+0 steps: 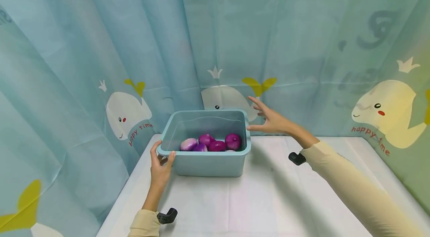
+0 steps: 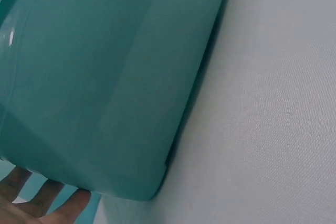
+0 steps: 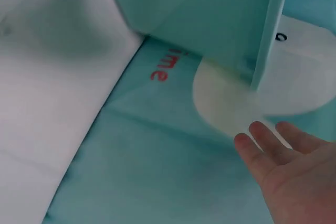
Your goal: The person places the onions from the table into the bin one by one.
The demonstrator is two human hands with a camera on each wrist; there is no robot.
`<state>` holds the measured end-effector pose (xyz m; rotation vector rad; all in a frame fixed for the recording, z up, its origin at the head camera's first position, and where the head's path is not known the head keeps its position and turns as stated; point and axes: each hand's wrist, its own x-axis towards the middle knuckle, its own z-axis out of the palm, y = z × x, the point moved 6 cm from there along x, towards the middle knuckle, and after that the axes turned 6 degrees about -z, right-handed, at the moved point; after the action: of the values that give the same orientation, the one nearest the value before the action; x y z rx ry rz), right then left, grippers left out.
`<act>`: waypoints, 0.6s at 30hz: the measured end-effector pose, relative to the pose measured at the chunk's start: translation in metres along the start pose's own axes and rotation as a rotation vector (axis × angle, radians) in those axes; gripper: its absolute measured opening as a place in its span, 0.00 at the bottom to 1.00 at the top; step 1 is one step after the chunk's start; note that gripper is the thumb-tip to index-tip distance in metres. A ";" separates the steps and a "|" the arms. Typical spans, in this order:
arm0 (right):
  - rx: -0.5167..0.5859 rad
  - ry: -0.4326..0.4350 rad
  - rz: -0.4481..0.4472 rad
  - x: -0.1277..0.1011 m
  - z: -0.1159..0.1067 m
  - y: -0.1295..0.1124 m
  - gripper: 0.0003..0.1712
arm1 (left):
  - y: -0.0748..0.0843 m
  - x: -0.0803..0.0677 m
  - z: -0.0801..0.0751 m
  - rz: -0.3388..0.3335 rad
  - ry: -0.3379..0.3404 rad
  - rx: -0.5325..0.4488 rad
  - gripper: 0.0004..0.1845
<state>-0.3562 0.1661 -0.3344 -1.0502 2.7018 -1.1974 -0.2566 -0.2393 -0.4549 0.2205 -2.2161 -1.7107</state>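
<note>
A light-blue plastic bin (image 1: pixel 208 164) stands upright on the white table, holding several shiny purple onions (image 1: pixel 233 141), one of them paler (image 1: pixel 188 144). My left hand (image 1: pixel 161 170) grips the bin's near left corner, thumb over the front rim and fingers round the left side. In the left wrist view, three fingertips (image 2: pixel 79 200) lie along the bin's edge. Beside the right rim, my right hand (image 1: pixel 272 119) is spread, its thumb tip close to the rim and its fingers raised. The right wrist view has these fingers (image 3: pixel 265 145) apart from the bin wall (image 3: pixel 210 19).
A white cloth-covered table (image 1: pixel 215 203) extends in front of the bin and to its right. Blue curtains (image 1: pixel 231 35) printed with whales hang right behind the table and along its sides. Black wrist mounts (image 1: pixel 297 158) stick out from both sleeves.
</note>
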 end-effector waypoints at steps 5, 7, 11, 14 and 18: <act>0.002 0.019 0.035 -0.033 -0.016 0.011 0.65 | 0.001 0.001 0.000 -0.009 -0.026 -0.009 0.37; -0.007 0.026 0.051 -0.047 -0.022 0.016 0.65 | 0.003 0.000 -0.001 -0.018 -0.045 -0.025 0.38; -0.037 0.040 0.077 -0.073 -0.033 0.029 0.64 | 0.005 -0.004 -0.007 -0.047 -0.090 -0.046 0.40; -0.063 0.051 0.093 -0.092 -0.040 0.037 0.62 | 0.007 -0.008 -0.015 -0.055 -0.122 -0.029 0.41; -0.101 0.060 0.131 -0.116 -0.050 0.047 0.60 | 0.010 -0.010 -0.027 -0.036 -0.120 0.055 0.42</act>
<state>-0.3058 0.2892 -0.3588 -0.8432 2.8524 -1.1002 -0.2371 -0.2577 -0.4408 0.1762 -2.3605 -1.7250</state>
